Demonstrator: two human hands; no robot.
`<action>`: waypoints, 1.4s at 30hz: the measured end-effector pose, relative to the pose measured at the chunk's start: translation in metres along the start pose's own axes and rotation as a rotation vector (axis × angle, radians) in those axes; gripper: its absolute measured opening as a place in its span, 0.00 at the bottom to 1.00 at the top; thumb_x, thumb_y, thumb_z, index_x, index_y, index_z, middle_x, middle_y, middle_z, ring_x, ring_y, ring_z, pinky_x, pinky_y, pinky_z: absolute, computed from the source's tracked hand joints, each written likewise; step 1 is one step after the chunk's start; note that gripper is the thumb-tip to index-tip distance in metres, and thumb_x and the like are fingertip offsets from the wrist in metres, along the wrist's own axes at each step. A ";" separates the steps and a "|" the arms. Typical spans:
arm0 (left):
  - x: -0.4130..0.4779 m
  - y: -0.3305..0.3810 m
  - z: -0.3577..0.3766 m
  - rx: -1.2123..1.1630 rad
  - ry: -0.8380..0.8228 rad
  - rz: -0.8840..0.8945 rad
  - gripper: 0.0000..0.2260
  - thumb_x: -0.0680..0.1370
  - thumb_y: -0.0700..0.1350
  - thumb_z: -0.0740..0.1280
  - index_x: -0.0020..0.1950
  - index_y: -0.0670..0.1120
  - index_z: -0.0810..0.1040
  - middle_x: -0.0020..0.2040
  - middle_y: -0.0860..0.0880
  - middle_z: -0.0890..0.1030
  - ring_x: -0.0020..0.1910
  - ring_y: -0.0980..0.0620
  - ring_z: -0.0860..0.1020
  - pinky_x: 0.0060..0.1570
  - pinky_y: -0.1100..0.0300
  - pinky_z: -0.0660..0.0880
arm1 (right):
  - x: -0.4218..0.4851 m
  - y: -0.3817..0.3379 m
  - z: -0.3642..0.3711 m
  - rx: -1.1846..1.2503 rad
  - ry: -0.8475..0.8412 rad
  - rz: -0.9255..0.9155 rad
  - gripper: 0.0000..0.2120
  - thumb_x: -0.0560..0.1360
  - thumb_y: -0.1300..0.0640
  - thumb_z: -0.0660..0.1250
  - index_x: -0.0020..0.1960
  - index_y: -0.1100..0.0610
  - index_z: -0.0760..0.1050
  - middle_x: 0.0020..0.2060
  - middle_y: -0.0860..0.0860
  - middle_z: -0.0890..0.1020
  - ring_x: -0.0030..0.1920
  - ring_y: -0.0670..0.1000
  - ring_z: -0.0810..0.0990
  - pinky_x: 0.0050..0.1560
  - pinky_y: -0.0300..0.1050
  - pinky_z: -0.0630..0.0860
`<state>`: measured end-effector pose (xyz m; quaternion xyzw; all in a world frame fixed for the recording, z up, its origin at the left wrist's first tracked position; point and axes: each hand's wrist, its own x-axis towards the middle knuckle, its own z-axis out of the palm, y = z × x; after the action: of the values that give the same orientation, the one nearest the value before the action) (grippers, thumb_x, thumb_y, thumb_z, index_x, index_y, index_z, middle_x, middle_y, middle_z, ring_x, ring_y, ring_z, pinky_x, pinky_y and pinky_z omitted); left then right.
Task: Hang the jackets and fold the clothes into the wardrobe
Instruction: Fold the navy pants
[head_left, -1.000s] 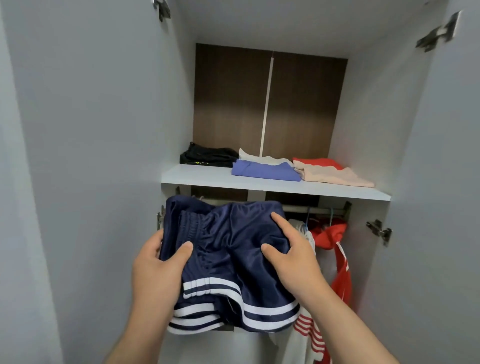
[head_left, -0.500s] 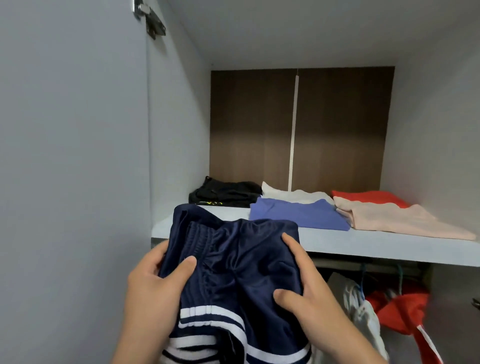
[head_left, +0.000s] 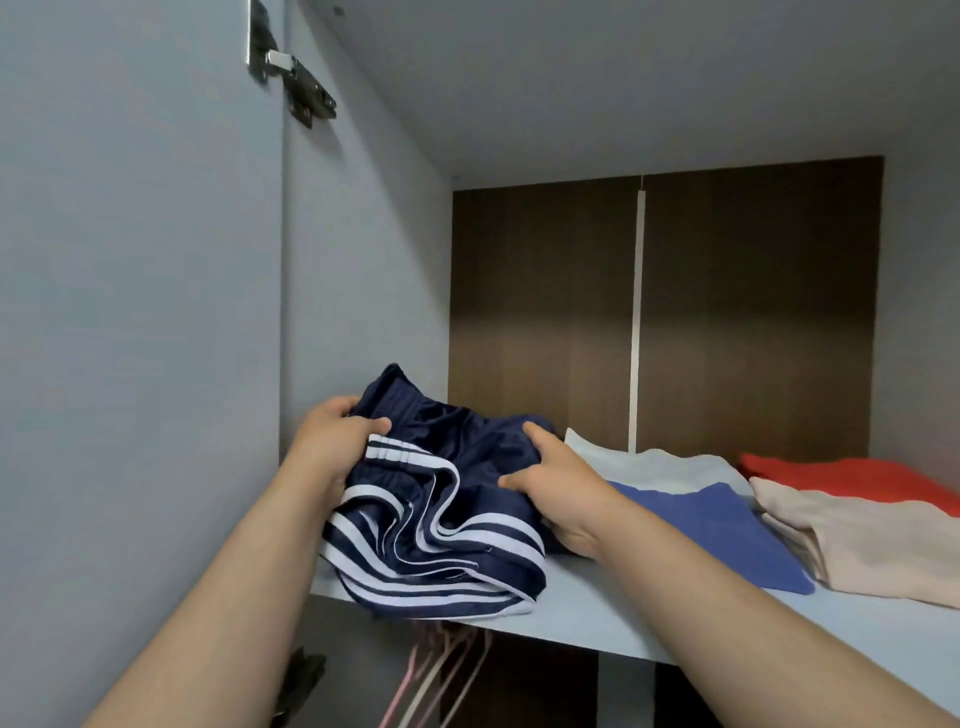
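Note:
Folded navy shorts with white stripes (head_left: 441, 519) lie on the left end of the wardrobe shelf (head_left: 597, 608), their striped hem hanging slightly over the front edge. My left hand (head_left: 332, 441) grips the shorts' left side, thumb on top of the fabric. On the right side, my right hand (head_left: 556, 478) holds them with its fingers curled into the cloth. The black folded garment seen earlier at the back left is hidden behind the shorts.
A white folded garment (head_left: 654, 462), a blue one (head_left: 727, 525), a beige one (head_left: 872, 540) and a red one (head_left: 852, 478) fill the shelf's middle and right. Pink hangers (head_left: 436, 670) hang below. The open left door (head_left: 130, 364) stands close, with a hinge (head_left: 291, 78) up high.
Both hands have carried the shorts up and forward from below the shelf and set them onto its left end; the view has moved closer to the shelf.

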<state>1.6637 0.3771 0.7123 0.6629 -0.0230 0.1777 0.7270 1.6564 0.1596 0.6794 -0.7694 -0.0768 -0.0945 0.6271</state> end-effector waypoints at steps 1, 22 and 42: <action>0.011 -0.005 0.002 -0.037 -0.038 -0.074 0.08 0.76 0.31 0.67 0.50 0.43 0.79 0.43 0.40 0.82 0.38 0.42 0.81 0.43 0.48 0.80 | 0.008 0.006 0.003 0.045 0.009 0.025 0.45 0.70 0.66 0.69 0.80 0.45 0.53 0.70 0.49 0.73 0.59 0.53 0.80 0.59 0.54 0.80; 0.002 -0.089 0.022 1.375 -0.169 0.243 0.27 0.76 0.65 0.43 0.60 0.54 0.73 0.61 0.49 0.74 0.64 0.47 0.68 0.65 0.47 0.66 | 0.006 -0.006 0.005 -1.151 -0.210 0.055 0.25 0.78 0.34 0.52 0.62 0.49 0.74 0.69 0.51 0.73 0.70 0.54 0.69 0.61 0.48 0.67; 0.018 -0.091 0.015 1.199 -0.226 0.325 0.17 0.80 0.59 0.54 0.55 0.54 0.78 0.59 0.54 0.77 0.61 0.52 0.70 0.60 0.53 0.66 | -0.006 0.021 0.004 -1.054 -0.503 -0.175 0.32 0.76 0.31 0.58 0.77 0.41 0.59 0.79 0.48 0.58 0.79 0.46 0.49 0.77 0.50 0.51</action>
<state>1.7103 0.3614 0.6319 0.9579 -0.0966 0.1966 0.1857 1.6553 0.1592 0.6570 -0.9667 -0.2292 0.0141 0.1126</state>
